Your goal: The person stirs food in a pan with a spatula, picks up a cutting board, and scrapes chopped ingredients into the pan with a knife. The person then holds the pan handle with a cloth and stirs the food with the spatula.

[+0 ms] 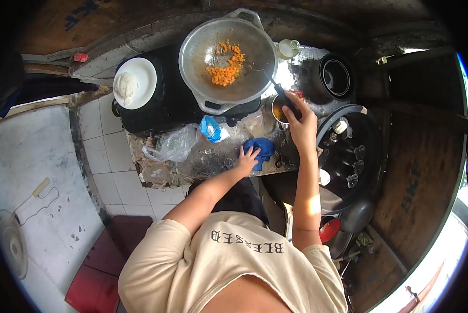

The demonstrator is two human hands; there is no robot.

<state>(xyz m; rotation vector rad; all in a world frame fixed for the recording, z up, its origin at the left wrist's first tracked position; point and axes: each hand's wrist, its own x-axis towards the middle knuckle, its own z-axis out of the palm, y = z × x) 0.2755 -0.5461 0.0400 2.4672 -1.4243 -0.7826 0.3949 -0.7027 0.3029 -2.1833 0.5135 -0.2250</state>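
Note:
A large metal wok (pixel 192 62) stands on the black stove (pixel 166 107), with chopped orange pieces (pixel 224 74) spread in its middle. My right hand (pixel 302 121) is closed around the dark handle of a spatula (pixel 276 86), whose metal end reaches into the wok beside the pieces. Below the wok, my left hand (pixel 248 158) rests with its fingers spread on a blue cloth (pixel 263 149) near the counter's front edge. A metal cup (pixel 270 107) with something orange in it stands just left of my right hand.
White plate (pixel 149 78) with a pale lump, left on the stove. Plastic bag (pixel 175 144) and blue packet (pixel 209 128) in front. Jar (pixel 288 49) behind the wok; dark pot (pixel 337 76) at right. Large black basin (pixel 372 151) with glasses, right of my right arm.

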